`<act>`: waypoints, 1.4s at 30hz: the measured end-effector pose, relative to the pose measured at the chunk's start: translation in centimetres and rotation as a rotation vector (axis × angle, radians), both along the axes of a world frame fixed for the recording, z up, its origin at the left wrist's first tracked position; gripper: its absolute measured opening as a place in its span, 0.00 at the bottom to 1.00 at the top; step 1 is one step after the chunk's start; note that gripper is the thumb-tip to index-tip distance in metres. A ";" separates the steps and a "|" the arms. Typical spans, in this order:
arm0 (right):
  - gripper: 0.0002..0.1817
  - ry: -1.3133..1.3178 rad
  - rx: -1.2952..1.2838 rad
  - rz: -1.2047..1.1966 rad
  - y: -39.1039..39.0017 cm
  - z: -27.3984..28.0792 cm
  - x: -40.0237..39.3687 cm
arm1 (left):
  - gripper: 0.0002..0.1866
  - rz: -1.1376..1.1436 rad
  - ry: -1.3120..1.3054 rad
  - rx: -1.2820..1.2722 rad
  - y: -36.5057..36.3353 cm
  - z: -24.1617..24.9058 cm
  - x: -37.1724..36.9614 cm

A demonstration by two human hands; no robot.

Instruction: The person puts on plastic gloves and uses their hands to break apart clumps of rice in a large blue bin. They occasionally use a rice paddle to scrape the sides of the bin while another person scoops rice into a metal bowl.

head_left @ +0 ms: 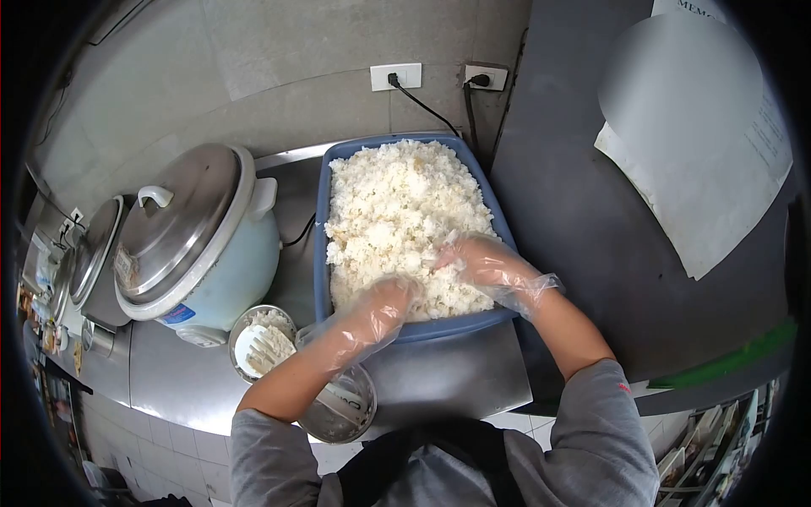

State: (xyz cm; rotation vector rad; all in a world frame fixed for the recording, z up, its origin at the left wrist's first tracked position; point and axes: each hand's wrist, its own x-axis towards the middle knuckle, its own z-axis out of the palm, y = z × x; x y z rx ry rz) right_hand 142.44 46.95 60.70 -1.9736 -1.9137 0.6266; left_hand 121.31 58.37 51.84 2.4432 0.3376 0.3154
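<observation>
A blue plastic tub point(323, 253) on the steel counter is heaped with cooked white rice point(397, 194). Both of my hands wear clear plastic gloves and work in the near half of the heap. My left hand point(390, 302) is pushed into the rice near the front, its fingers buried. To its right, my right hand point(483, 258) reaches in with bent fingers, their tips sunk in the grains. Whether either hand grips a clump is hidden.
Left of the tub stands a large rice cooker point(224, 253) with a steel lid; another cooker point(95, 253) is beyond. A metal bowl point(291, 319) holds rice and a white scoop point(253, 348). A second bowl point(359, 422) sits partly under my left forearm. Plugged cords point(427, 106) run behind.
</observation>
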 end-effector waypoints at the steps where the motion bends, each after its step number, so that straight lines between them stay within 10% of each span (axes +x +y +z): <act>1: 0.18 -0.018 -0.050 -0.041 0.0 0.4 0.2 | 0.13 0.039 0.028 0.041 -0.2 0.9 0.4; 5: 0.14 0.149 0.069 -0.220 1.8 0.8 1.8 | 0.21 0.013 -0.133 0.118 -0.1 2.3 0.4; 8: 0.25 0.231 0.064 -0.384 1.5 4.5 -0.1 | 0.22 0.185 -0.234 -0.726 0.1 2.3 1.2; 12: 0.28 0.745 0.112 -0.216 -0.4 4.3 -0.9 | 0.22 0.352 -0.380 -0.912 1.6 4.0 1.3; 15: 0.34 -0.264 0.182 0.024 -1.8 -0.7 -0.7 | 0.16 0.392 -0.117 0.135 2.1 9.5 0.5; 20: 0.34 -0.052 0.074 -0.023 -0.8 -3.8 -7.1 | 0.27 0.534 -0.041 0.000 4.4 11.5 0.9; 24: 0.27 -0.601 0.128 0.275 3.1 -2.5 -6.4 | 0.23 0.427 -0.221 0.056 6.0 9.7 2.0; 33: 0.30 -0.649 0.186 0.063 13.5 1.8 -2.5 | 0.22 0.551 -0.098 0.295 6.3 8.1 -1.0; 37: 0.40 -0.510 0.184 -0.069 17.3 3.9 -0.4 | 0.52 0.537 0.121 -0.039 5.2 6.4 -1.0; 42: 0.42 -0.342 0.083 -0.222 21.3 3.9 2.9 | 0.62 0.628 -0.137 -0.317 7.6 1.0 1.0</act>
